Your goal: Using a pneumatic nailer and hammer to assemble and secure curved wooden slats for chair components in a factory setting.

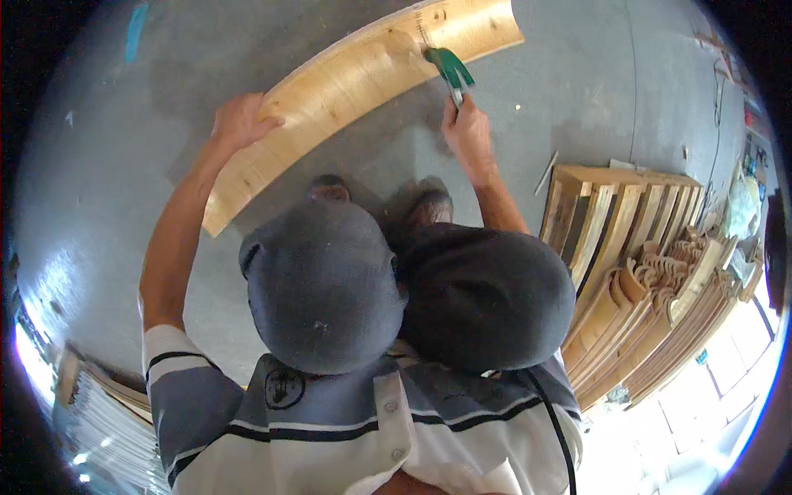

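A long curved wooden panel with a pale, knotted face arcs in front of my shoes, from lower left to upper right. My left hand grips its outer edge near the left part, thumb across the face and other fingers mostly hidden. A green-headed claw hammer is in my right hand, closed around its grey handle. The hammer's head meets or overlaps the panel's inner edge toward the right end; whether it touches, I cannot tell. Dark marks run across the panel close by.
On the right stand a wooden pallet and a stack of curved wooden pieces. More stacked pale strips lie at lower left. My shoes rest on the grey floor, which has blue tape at far left.
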Action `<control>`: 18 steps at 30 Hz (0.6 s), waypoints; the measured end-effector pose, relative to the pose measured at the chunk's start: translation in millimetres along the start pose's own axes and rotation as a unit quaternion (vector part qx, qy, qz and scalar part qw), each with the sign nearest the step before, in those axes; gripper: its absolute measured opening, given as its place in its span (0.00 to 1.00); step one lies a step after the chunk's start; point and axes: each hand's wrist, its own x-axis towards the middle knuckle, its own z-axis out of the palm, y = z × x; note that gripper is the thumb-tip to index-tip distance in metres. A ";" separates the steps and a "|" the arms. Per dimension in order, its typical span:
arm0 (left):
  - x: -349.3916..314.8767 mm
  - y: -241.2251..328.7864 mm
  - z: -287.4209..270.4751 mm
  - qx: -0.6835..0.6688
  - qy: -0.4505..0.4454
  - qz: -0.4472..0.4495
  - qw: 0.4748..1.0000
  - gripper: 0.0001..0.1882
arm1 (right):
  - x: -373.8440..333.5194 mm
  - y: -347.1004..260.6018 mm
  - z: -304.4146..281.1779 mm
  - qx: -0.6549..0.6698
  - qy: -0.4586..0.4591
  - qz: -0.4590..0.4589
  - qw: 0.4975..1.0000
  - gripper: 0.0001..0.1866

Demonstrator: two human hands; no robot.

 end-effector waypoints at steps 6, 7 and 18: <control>-4.0 -10.2 1.5 -0.022 -0.048 -0.097 0.994 0.24 | 8.7 -51.8 -29.8 0.145 0.010 0.029 0.989 0.14; 1.1 -15.1 0.8 -0.021 -0.048 -0.078 0.996 0.25 | 10.7 -56.3 -34.8 0.160 0.009 0.040 0.986 0.14; 0.5 -23.2 4.1 -0.035 -0.012 -0.046 0.998 0.30 | 34.2 -60.3 -24.4 0.144 -0.020 0.053 0.988 0.15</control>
